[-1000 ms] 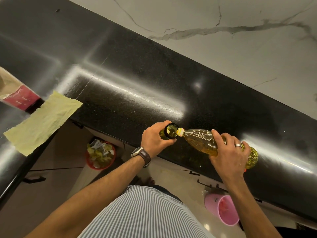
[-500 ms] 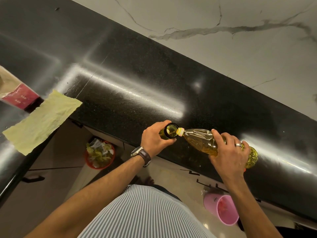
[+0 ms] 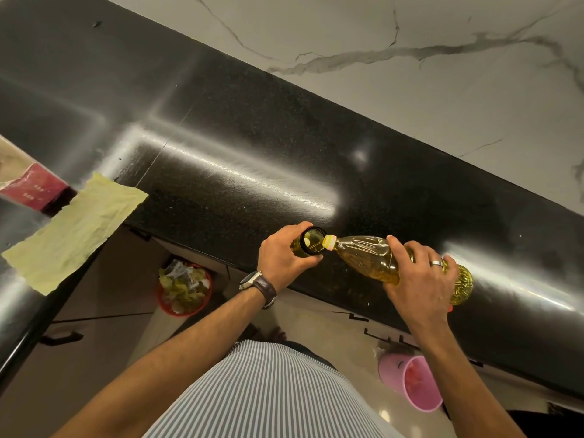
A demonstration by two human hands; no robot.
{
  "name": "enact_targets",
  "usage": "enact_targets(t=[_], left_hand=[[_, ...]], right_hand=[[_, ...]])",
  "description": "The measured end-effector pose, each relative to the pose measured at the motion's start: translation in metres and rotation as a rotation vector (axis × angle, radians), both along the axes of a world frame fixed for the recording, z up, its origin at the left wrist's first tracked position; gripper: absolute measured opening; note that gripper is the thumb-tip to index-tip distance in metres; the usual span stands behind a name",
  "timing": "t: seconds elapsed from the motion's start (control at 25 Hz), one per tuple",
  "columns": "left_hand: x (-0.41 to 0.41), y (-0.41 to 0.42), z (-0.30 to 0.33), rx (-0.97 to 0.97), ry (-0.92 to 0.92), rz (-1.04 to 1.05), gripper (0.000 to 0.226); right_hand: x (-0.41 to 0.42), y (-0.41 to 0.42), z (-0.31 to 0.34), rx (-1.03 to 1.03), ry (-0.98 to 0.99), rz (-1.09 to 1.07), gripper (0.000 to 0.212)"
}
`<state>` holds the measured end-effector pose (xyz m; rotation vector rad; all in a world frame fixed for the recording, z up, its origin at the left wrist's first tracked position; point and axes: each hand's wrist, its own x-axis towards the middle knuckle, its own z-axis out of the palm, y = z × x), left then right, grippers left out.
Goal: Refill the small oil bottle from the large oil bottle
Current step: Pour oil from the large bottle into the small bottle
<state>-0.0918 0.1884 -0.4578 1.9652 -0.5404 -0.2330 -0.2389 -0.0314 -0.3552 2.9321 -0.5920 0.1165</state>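
- Two hands work at the near edge of the black bench (image 3: 284,159)
- Left hand (image 3: 281,255) has its grip wrapped round the small oil bottle (image 3: 311,245), upright, mouth open
- Large oil bottle (image 3: 373,257) lies tilted, its neck touching that mouth; pouring looks underway
- Right hand (image 3: 420,279) clasps its body; next, tip it back before overflow

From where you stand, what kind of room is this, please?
Most likely a home kitchen. A long black stone counter runs under a marble-look wall, with cabinet doors below it. Two hands pour cooking oil from a large bottle into a small one, and a waste bin stands on the floor.
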Motion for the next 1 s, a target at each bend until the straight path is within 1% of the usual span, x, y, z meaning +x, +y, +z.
enact_targets(t=[0.48,0.72,0.88,1.0], left_hand=[[0.0005,-0.0005,0.0017,0.019,0.001,-0.011,0.07],[0.0015,-0.0002,0.0024,0.043,0.0,-0.027,0.065],[0.002,0.0008,0.0067,0.036,-0.011,-0.032,0.061],[0.0023,0.0008,0.006,0.011,-0.003,-0.057,0.062]], right_hand=[[0.0,-0.0049,-0.005,-0.011,-0.036,0.021,0.086],[-0.0007,-0.008,-0.0087,-0.013,-0.043,0.021,0.088],[0.0002,-0.0087,-0.0081,-0.014,-0.038,0.027,0.087],[0.0001,-0.0068,-0.0049,-0.018,-0.016,0.002,0.087]])
